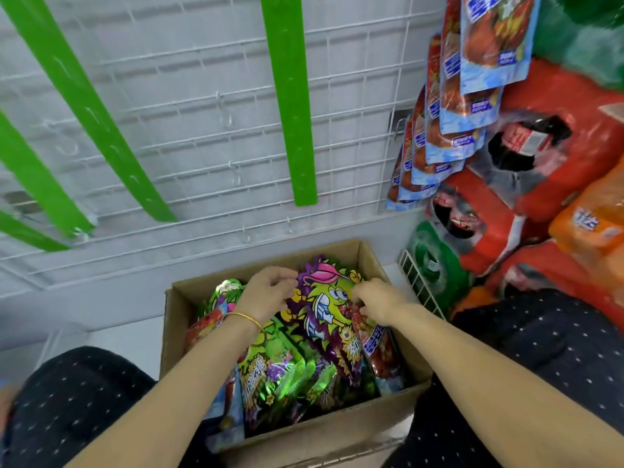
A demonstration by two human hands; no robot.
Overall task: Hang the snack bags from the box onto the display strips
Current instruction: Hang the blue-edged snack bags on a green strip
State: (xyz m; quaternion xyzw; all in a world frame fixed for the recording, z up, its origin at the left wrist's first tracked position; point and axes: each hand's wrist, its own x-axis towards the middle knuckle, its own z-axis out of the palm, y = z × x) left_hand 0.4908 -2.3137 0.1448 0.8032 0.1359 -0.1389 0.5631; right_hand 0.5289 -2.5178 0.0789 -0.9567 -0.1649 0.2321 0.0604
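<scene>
Hands meet over the cardboard box [341, 430]: the left hand [268, 293] and right hand [378, 300] pinch opposite edges of a purple-and-yellow snack bag [326, 309], held upright above other bags inside. 4 green display strips [288, 106] hang empty on the wire grid [202, 96] beyond the box.

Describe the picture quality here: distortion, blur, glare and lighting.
Head view: the wide-angle lens bends the green display strips and the wire grid outward; lighting is bright and even, without hard shadows; the foil snack bags in the cardboard box glint; the hanging blue-and-red packets and the edges look soft, while both hands stay fairly sharp.
</scene>
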